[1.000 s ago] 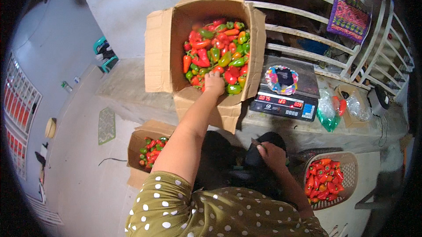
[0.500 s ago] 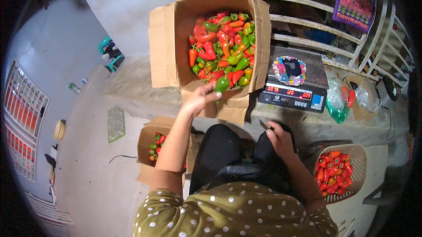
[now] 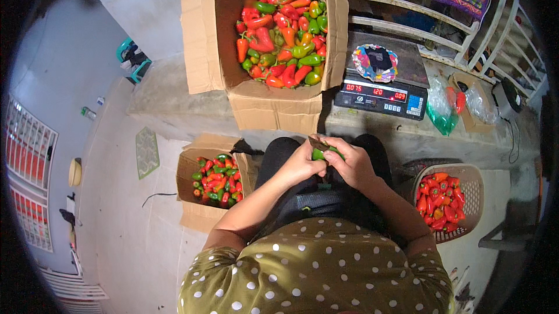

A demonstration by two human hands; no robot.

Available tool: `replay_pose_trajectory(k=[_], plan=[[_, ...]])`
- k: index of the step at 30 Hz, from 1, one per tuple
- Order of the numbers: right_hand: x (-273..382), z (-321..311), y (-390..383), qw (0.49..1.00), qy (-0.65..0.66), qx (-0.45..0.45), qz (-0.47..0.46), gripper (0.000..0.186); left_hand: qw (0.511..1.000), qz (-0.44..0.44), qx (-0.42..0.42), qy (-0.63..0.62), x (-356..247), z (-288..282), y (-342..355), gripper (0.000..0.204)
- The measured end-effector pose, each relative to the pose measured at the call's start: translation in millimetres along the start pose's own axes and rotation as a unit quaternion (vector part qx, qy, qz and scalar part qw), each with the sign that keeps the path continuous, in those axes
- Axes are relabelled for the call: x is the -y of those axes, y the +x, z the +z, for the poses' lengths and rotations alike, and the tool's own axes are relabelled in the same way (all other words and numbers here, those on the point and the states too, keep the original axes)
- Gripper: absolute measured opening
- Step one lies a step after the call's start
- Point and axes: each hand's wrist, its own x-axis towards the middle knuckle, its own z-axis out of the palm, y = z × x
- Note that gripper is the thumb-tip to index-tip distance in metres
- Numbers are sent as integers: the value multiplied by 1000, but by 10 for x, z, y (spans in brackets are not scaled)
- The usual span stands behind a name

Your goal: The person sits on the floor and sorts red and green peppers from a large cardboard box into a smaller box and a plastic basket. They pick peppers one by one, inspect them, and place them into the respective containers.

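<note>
Over my lap, both hands meet around a green pepper (image 3: 318, 154). My left hand (image 3: 304, 164) is closed on it from the left, and the fingers cover much of it. A knife (image 3: 317, 142) with a dark blade is in my right hand (image 3: 353, 164), the blade lying against the pepper's far side; its handle is hidden by the fingers. Beyond my knees, a large open cardboard box (image 3: 201, 37) holds many red, green and orange peppers (image 3: 285, 40). On the floor to my left stands a smaller cardboard box (image 3: 201, 212) with more mixed peppers (image 3: 218, 180).
A beige plastic basket (image 3: 474, 192) of red peppers (image 3: 441, 200) sits at my right. On the concrete ledge (image 3: 169, 104) are a digital scale (image 3: 381, 101) carrying a colourful round cloth item (image 3: 374, 64), and plastic bags (image 3: 441, 110). White metal railings (image 3: 407, 26) run behind.
My left hand has brought the green pepper from the large box's near edge back to my lap. My right hand has moved the knife left to meet it. The view has shifted a little.
</note>
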Motion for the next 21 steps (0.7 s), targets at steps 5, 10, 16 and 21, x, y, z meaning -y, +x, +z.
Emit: replay_pose_trajectory(k=[5, 10, 16, 21], plan=[[72, -30, -6, 998, -64, 10, -24, 32, 984, 74, -109, 118, 26, 105, -33, 18], [-96, -56, -36, 995, -89, 37, 13, 31, 987, 75, -99, 104, -110, 25, -265, 19], [-701, -365, -311, 978, -83, 18, 191, 34, 946, 70, -277, 153, -144, -486, -624, 25], [-819, -335, -429, 961, -214, 33, 172, 37, 835, -54, -461, 295, 814, -1462, -1055, 43]])
